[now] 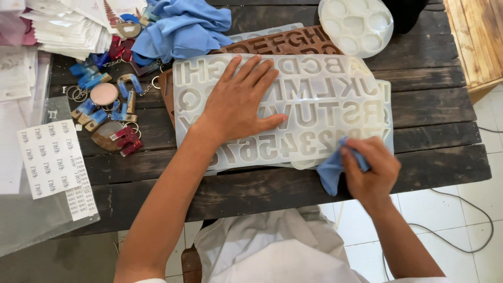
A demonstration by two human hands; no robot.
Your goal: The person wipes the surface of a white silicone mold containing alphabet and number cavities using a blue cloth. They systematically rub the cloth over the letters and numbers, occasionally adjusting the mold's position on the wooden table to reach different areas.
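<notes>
A: Left hand point(238, 105)?
B: Flat, fingers spread, pressing the clear letter mould point(314, 112), probably to pin it down while it's wiped. Grasps nothing.
A: Right hand point(369, 170)?
B: Pinched tight on a small blue cloth point(330, 170), which touches the mould's near edge.
A: Where's the mould?
B: On the dark wooden table point(435, 89), overlapping a brown mould point(283, 42). Keyrings point(107, 112) lie to the left, bigger blue cloth point(183, 26) behind.
</notes>
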